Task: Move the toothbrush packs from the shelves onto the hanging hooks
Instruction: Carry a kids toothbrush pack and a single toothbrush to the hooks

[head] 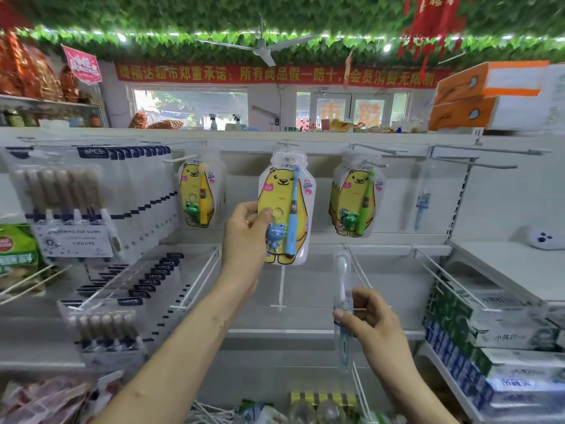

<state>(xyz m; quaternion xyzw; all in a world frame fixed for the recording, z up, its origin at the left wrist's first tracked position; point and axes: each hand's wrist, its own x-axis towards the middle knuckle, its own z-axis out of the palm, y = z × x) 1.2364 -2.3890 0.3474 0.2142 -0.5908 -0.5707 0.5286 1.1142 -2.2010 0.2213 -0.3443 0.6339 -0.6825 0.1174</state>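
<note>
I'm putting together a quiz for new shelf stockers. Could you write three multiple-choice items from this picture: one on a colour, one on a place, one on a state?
1. The yellow bear-shaped pack gripped by the left hand contains a toothbrush coloured:
A) green
B) blue
C) red

2. The matching bear pack with a green toothbrush hangs:
A) to the right of the gripped pack
B) to its left
C) down on the bottom shelf

3. The right hand:
A) hangs open and holds nothing
B) pinches a slim clear toothbrush pack
C) presses flat on a box

Answers:
1. B, since the brush in that pack is blue from head to handle.
2. A, since it hangs in the same top row, to that pack's right.
3. B, since the thumb and fingers close on the clear pack.
</note>
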